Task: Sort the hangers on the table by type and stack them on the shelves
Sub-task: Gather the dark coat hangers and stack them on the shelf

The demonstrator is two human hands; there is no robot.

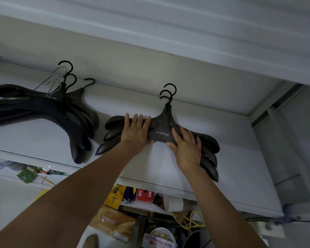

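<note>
Pressing flat on the small stack of hangers (161, 130) on the shelf (43, 140) — left hand (135, 130) spread over its left wing, right hand (186, 149) over its right, fingers straight, curled round nothing. Lies directly under both hands, long axis left to right, hooks pointing away toward the back wall. Equally near to either hand. Sits right of the larger pile (61, 108), apart from it — likely wants the fanned wings squared together.

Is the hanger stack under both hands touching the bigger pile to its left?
Apart. The head view shows a strip of bare shelf between the small stack and the bigger pile, along their facing tips.
</note>
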